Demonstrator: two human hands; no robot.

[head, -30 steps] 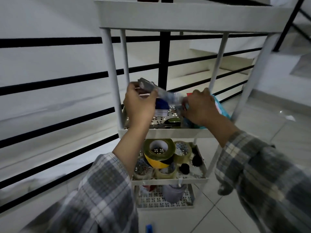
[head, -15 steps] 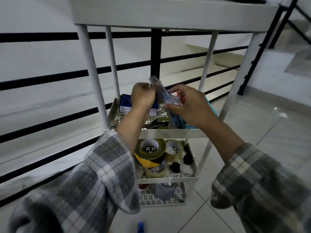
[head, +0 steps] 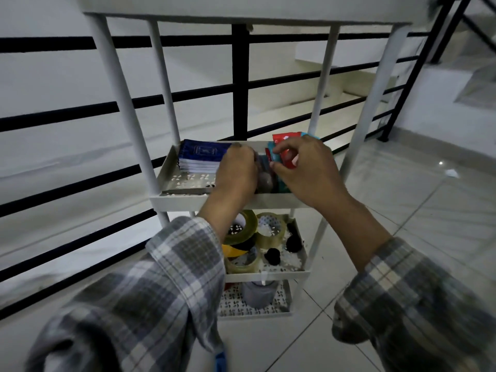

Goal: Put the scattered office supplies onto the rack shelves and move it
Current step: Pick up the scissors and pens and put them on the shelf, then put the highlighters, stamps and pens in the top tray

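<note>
A white rack (head: pixel 188 204) with several perforated shelves stands by the railing. Both hands are over its second shelf. My left hand (head: pixel 236 170) and my right hand (head: pixel 306 170) hold a clear plastic packet (head: pixel 264 175) between them, low in the tray. My right fingers also pinch at red and teal packets (head: pixel 287 154) standing at the tray's right side. A stack of blue booklets (head: pixel 200 157) lies at the tray's back left. Tape rolls (head: pixel 255 232) and black clips (head: pixel 272 256) fill the shelf below. A grey cup (head: pixel 259 292) sits on the bottom shelf.
A black railing (head: pixel 240 84) runs behind the rack, with a stairwell beyond. Tiled floor (head: pixel 429 210) spreads to the right. A small white scrap (head: pixel 452 173) lies on the tiles, and a blue object (head: pixel 220 358) shows at the bottom edge near my left sleeve.
Both hands have lowered the clear packet from above the shelf down into the tray beside the coloured packets. The view has tilted down and closer.
</note>
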